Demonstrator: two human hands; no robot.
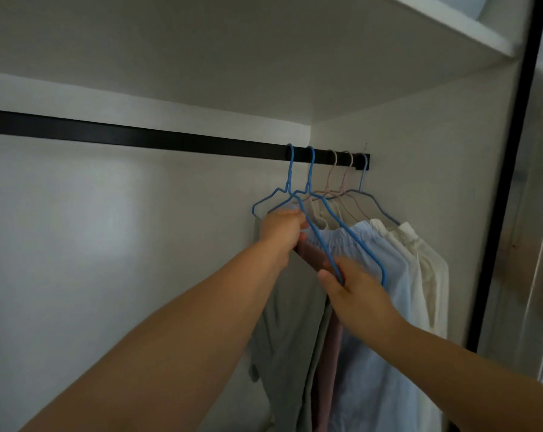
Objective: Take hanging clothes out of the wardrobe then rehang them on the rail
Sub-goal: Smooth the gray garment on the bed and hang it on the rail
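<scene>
While its fingers curl round the lower arm of a bright blue hanger [313, 235], the right hand [351, 285] pinches the wire between thumb and fingertips at about five o'clock from the frame's centre. Up at roughly one o'clock from it, the left hand [281, 233] has its fingers folded in on the top edge of a mauve garment [326, 353] and the same hanger's upper shoulder; exactly which of the two the fingertips close on cannot be told, since the knuckles hide them. Both forearms reach in from the six and seven o'clock edge.

That hanger's hook sits on the black rail [139, 135], as does a second blue hanger [354, 235] just to its three o'clock side. Further along at three o'clock hang two pale pink hangers [332, 179] and a grey-blue hanger [376, 204], close together near the rail's end bracket by the wardrobe's side wall [435, 182].

Below the hands the clothes hang side by side, touching: a grey-green garment [288, 338] at nine o'clock, then the mauve one, a light blue gathered garment [373, 322], and cream-white shirts [426, 275] at three o'clock. A white shelf [295, 51] spans overhead at twelve o'clock, and a dark door frame [510, 151] runs down the three o'clock edge.
</scene>
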